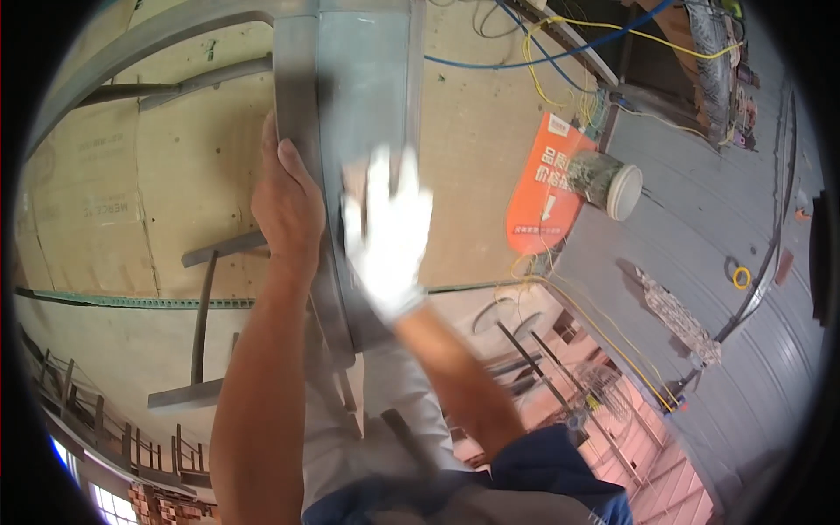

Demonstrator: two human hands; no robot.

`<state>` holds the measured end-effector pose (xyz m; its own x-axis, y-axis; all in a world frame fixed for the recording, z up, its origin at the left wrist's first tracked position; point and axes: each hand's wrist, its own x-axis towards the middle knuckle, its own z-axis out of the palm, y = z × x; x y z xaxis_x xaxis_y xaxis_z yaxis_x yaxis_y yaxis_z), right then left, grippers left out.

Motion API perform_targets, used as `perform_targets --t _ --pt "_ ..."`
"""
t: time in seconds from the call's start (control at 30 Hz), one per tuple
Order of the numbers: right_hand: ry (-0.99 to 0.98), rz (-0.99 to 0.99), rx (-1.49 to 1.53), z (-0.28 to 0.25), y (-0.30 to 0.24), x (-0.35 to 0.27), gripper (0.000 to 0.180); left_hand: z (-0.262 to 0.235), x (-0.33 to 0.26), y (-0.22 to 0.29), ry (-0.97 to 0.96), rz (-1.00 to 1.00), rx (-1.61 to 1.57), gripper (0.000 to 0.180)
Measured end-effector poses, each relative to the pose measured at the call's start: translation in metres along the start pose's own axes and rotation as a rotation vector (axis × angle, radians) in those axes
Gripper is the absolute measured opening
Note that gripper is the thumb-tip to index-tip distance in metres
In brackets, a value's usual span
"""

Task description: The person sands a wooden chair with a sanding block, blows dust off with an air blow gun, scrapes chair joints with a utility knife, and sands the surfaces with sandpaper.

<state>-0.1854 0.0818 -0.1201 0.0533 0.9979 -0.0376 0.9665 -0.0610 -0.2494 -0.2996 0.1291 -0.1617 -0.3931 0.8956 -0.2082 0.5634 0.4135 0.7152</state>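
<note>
A long grey furniture piece [363,79] with a flat panel, raised side rails and a curved arm at the far left runs away from me. My left hand [289,201], bare, is wrapped round its left rail, thumb on top and fingers hidden behind. On the panel lies my right hand [388,232] in a white glove, smeared by motion. Beneath its stretched fingers shows a brownish pad [354,179], pressed against the grey surface; its exact kind is unclear.
Light board sheets [477,131] lie beneath the piece. To the right are an orange sign [544,197], a splattered bucket [623,192], a yellow ring [742,278] and a blue hose [516,63] among loose cables. A wire-caged fan [602,381] stands lower right.
</note>
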Motion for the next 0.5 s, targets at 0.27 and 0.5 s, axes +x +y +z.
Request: perform_targets --t 0.27,0.5 --pt "-0.081 -0.017 0.186 0.000 0.001 -0.043 0.059 0.007 0.003 -0.011 0.022 0.026 -0.002 0.047" --pt "0.214 -0.168 0.028 0.015 -0.003 0.078 0.053 0.007 -0.003 0.001 0.006 0.034 -0.150 0.052"
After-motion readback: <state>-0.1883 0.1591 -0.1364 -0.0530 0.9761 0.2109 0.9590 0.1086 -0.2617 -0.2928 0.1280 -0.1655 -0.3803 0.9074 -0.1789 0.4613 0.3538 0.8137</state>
